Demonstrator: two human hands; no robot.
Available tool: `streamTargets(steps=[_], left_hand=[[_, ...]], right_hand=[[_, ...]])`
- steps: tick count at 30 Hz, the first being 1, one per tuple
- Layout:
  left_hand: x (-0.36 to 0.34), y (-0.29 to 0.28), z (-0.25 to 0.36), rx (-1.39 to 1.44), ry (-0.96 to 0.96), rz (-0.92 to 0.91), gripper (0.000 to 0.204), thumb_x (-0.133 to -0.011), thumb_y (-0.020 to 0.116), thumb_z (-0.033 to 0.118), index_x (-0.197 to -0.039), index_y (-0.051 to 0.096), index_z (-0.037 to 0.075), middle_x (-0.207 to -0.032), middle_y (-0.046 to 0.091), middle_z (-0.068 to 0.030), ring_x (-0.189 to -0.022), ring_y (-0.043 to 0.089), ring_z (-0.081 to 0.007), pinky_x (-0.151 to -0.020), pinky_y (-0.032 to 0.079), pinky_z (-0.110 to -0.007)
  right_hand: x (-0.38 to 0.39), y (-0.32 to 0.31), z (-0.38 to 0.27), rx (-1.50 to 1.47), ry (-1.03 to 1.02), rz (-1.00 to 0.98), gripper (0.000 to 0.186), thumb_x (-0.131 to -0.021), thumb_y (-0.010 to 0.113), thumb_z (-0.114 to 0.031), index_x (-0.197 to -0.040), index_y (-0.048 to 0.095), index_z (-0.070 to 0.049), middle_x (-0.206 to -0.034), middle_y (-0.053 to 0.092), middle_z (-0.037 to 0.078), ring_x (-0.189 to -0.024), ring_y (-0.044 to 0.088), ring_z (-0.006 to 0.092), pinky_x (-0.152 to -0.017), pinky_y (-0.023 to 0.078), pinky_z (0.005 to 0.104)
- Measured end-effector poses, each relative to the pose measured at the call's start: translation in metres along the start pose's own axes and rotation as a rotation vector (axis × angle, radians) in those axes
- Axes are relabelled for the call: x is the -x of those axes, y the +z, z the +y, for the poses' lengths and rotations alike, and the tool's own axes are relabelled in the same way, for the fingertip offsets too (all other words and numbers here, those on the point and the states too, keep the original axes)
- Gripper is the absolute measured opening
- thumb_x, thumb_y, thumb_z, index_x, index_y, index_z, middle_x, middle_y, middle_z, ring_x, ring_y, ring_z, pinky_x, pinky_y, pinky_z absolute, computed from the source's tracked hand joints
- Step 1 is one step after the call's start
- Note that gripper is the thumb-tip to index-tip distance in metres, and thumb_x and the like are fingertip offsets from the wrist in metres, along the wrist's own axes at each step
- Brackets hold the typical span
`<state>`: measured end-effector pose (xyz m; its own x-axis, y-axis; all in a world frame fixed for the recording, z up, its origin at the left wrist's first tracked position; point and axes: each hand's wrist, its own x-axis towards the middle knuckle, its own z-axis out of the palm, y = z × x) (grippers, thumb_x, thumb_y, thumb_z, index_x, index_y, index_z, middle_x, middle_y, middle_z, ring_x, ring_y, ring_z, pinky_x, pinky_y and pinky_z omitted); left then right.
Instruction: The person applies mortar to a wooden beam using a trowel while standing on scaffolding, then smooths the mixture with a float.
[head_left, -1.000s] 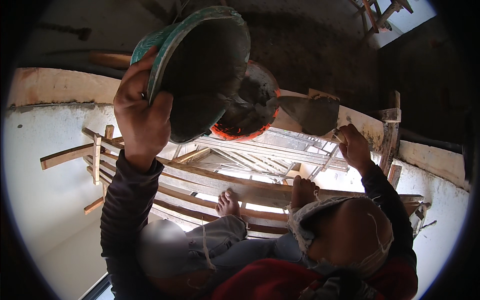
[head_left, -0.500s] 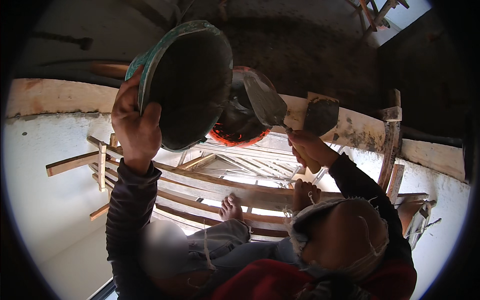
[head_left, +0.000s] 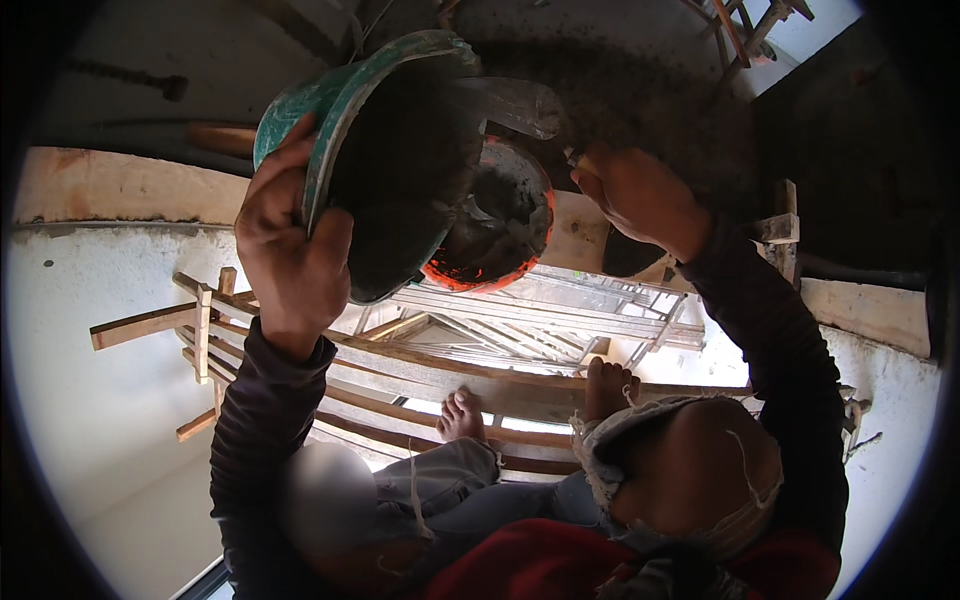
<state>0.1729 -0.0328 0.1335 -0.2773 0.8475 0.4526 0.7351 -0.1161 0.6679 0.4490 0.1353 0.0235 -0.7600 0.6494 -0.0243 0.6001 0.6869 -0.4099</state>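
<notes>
My left hand [head_left: 292, 240] grips the rim of a green bucket [head_left: 335, 125], tipped on its side with its dark mouth facing right. Below and right of that mouth stands an orange-red bucket [head_left: 541, 225] holding wet grey mortar [head_left: 497, 215]. My right hand [head_left: 640, 195] is closed round the handle of a trowel, whose grey, blurred blade [head_left: 515, 105] points left to the green bucket's mouth, above the orange-red one. The blade's tip overlaps the shadowed opening; whether it touches the bucket cannot be made out.
A mortar-stained wooden board [head_left: 110, 188] runs along the wall top. A dark-coated flat piece [head_left: 632, 255] lies on it, partly behind my right arm. My bare feet [head_left: 462, 415] rest on scaffold planks [head_left: 530, 400] with open gaps and a drop below. Timber posts [head_left: 787, 230] stand at right.
My right hand has lifted the trowel up and away, swinging its blade toward the green bucket's mouth. My left hand has shifted the green bucket slightly right and tipped it further over the orange-red one.
</notes>
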Motion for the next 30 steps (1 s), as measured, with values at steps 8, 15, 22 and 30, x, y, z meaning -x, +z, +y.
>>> streamTargets(steps=[8, 15, 22, 30], left_hand=[[-0.001, -0.002, 0.008, 0.010, 0.286, -0.109, 0.015, -0.065, 0.047, -0.011, -0.062, 0.042, 0.003, -0.116, 0.065, -0.0158, -0.133, 0.049, -0.0395, -0.104, 0.039, -0.043], [0.000, -0.001, 0.001, 0.134, 0.216, -0.040, 0.021, -0.067, 0.046, -0.013, -0.066, 0.037, 0.006, -0.117, 0.065, -0.0171, -0.136, 0.044, -0.0424, -0.104, 0.040, -0.043], [0.005, 0.004, -0.006, 0.156, 0.096, -0.002, 0.016, -0.066, 0.047, -0.012, -0.064, 0.041, 0.003, -0.117, 0.065, -0.0168, -0.134, 0.047, -0.0394, -0.102, 0.042, -0.040], [0.009, 0.009, -0.034, 0.061, -0.074, 0.089, 0.004, -0.067, 0.051, -0.004, -0.070, 0.053, -0.002, -0.116, 0.067, -0.0143, -0.092, 0.061, -0.0134, -0.086, 0.046, -0.028]], right_hand=[[-0.006, 0.005, -0.014, -0.167, -0.030, -0.298, 0.034, -0.099, 0.051, -0.032, -0.090, 0.065, -0.003, -0.087, 0.066, 0.019, -0.083, 0.064, 0.0372, -0.077, 0.051, 0.0464], [-0.015, 0.041, -0.006, -0.411, -0.073, -0.437, 0.033, -0.098, 0.056, -0.032, -0.102, 0.066, -0.001, -0.088, 0.066, 0.019, -0.084, 0.065, 0.0312, -0.076, 0.049, 0.0406], [-0.023, 0.063, 0.015, -0.554, -0.162, -0.590, 0.034, -0.097, 0.058, -0.034, -0.106, 0.065, -0.002, -0.095, 0.065, 0.018, -0.088, 0.063, 0.0290, -0.081, 0.049, 0.0395], [0.003, 0.023, 0.044, -0.196, -0.176, -0.506, 0.032, -0.087, 0.069, -0.034, -0.105, 0.069, -0.007, -0.090, 0.066, 0.018, -0.085, 0.065, 0.0341, -0.077, 0.051, 0.0422]])
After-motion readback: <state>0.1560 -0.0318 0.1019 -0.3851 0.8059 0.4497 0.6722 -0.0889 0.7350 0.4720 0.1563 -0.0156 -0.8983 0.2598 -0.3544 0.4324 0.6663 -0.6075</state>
